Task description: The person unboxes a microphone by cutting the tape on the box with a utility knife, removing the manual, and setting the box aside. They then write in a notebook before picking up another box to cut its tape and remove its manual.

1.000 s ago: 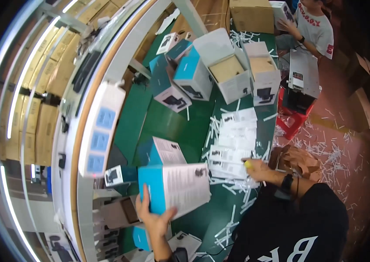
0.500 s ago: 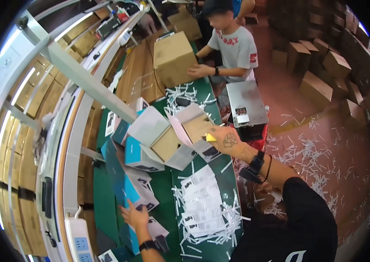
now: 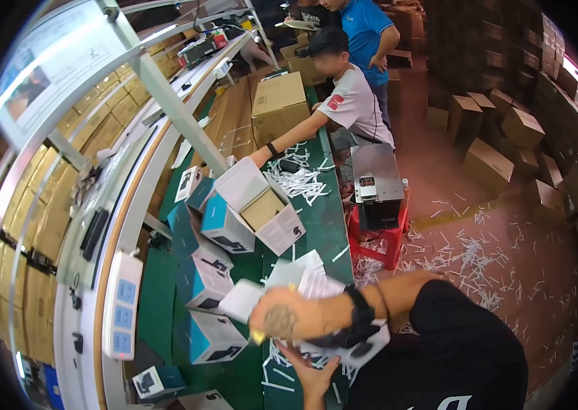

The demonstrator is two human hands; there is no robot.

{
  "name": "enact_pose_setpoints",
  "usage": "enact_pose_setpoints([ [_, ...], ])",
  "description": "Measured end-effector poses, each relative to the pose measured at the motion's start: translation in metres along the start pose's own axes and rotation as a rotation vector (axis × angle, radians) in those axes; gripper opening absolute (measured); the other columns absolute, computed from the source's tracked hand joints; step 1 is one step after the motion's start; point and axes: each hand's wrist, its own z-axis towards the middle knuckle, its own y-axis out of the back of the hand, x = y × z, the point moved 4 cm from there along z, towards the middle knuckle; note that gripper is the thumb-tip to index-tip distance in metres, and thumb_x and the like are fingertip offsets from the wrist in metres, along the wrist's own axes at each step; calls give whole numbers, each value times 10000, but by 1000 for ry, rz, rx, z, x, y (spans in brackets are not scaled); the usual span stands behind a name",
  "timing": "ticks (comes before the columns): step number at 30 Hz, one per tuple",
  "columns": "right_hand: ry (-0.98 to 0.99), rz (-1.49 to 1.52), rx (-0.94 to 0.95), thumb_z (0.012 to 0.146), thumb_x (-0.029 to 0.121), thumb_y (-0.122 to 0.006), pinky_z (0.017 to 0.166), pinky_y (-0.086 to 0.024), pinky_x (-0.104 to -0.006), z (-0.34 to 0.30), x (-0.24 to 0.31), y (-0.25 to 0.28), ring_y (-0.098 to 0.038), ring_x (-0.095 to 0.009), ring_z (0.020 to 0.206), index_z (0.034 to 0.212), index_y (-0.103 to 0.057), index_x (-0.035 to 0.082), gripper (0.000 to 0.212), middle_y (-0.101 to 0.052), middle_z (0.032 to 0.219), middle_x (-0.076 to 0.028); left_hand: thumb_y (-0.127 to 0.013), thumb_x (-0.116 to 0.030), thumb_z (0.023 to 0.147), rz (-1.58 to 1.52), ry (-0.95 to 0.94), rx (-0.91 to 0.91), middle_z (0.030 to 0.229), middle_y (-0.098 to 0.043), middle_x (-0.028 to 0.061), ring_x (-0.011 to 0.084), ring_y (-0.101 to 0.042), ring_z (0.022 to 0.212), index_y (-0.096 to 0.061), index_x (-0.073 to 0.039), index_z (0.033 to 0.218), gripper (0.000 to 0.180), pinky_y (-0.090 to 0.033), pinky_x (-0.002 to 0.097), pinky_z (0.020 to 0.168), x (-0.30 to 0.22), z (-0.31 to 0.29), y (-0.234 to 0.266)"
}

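My right hand (image 3: 280, 316), with a tattoo on its back, is curled and blurred over an open white carton (image 3: 365, 347) close to my body. A small yellow thing (image 3: 257, 336) pokes out of that hand; its kind is unclear. A pale flap (image 3: 242, 301) sticks out on the hand's left. Below it, my left hand (image 3: 313, 374) has its thumb and fingers spread against the carton's near side; my right forearm hides part of the contact. Printed sheets (image 3: 311, 273) and white paper shreds (image 3: 278, 376) lie around and under the carton.
An open white-and-blue carton (image 3: 278, 229) stands ahead among several blue-and-white boxes (image 3: 217, 338) on the green table. Opposite, a co-worker (image 3: 357, 102) reaches across near a large brown carton (image 3: 280, 106). A metal-topped device (image 3: 377, 174) sits on a red stool (image 3: 377, 249); a power strip (image 3: 123, 304) edges the shelf.
My right hand has come toward me with an open carton. My left hand has left the boxes on the left and joined it. The co-worker has let go of the brown carton and reaches leftward.
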Motion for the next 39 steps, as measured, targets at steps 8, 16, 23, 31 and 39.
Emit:
enact_pose_setpoints([
  [8, -154, 1112, -175, 834, 286, -736, 747, -578, -367, -119, 106, -225, -715, -270, 841, 1080, -709, 39, 350, -714, 912, -99, -795, -388, 752, 210, 404, -364, 1503, -417, 264, 437, -407, 1370, -361, -4, 1534, 973, -326, 572, 1121, 7, -113, 119],
  [16, -530, -129, -158, 840, 289, -740, 749, -591, -438, -170, -61, -168, -728, -330, 868, 1170, -667, 90, 392, -735, 983, -108, -726, -472, 819, 2, 778, -591, 1480, -445, 288, 443, -414, 1361, -381, 0, 1524, 915, -310, 588, 1127, 64, -215, 142],
  [23, -650, -232, 642, 828, 219, -677, 806, -592, -453, -231, -116, -244, -729, -333, 932, 1241, -627, 126, 426, -736, 1050, -123, -678, -313, 894, -564, 556, -912, 1465, -472, 218, 332, -448, 1346, -383, 35, 1490, 750, -331, 475, 1154, 99, -294, 141],
  [31, -466, -271, 459, 869, 213, -639, 826, -570, -448, -179, -109, -197, -701, -332, 991, 1203, -645, 122, 346, -680, 1120, -133, -571, -88, 924, -239, 139, -738, 1553, -379, 193, 298, -416, 1392, -204, 28, 1585, 765, -291, 403, 1175, -25, -243, 129],
  [39, -671, -307, 701, 875, 208, -634, 895, -554, -431, -201, -112, -226, -676, -342, 1077, 1222, -639, 99, 364, -655, 1205, -149, -566, 89, 810, -123, 248, -824, 1554, -387, 180, 272, -421, 1401, -207, 11, 1591, 863, -295, 390, 1176, -39, -262, 144],
])
